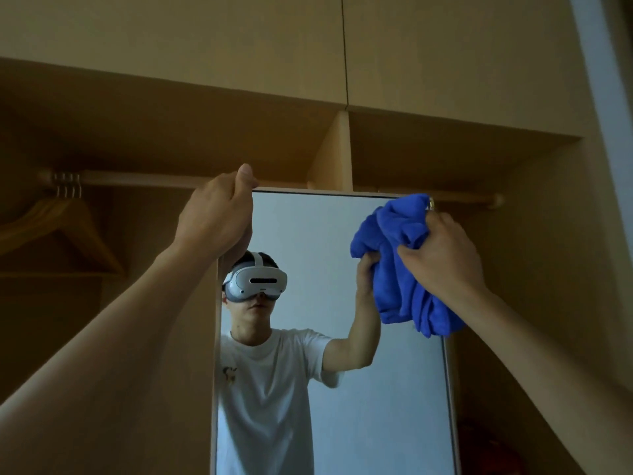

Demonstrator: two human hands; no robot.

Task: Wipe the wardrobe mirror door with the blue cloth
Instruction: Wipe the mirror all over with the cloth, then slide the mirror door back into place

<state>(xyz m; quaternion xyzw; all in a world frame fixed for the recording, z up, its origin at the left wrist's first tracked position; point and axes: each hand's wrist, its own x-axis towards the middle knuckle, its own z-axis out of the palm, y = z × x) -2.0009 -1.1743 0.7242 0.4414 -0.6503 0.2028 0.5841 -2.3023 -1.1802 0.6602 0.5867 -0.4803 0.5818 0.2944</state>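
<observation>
The tall mirror door (376,389) of the wardrobe stands straight ahead, and a person in a white T-shirt and headset is reflected in it. My left hand (215,217) grips the door's top left corner, fingers curled over the upper edge. My right hand (442,255) holds a bunched blue cloth (397,265) against the glass near the top right corner. Part of the cloth hangs below my hand.
The open wardrobe (479,159) surrounds the mirror, with a shelf divider (337,152) above it. A wooden rail (137,180) at the left carries wooden hangers (58,228). The room is dim.
</observation>
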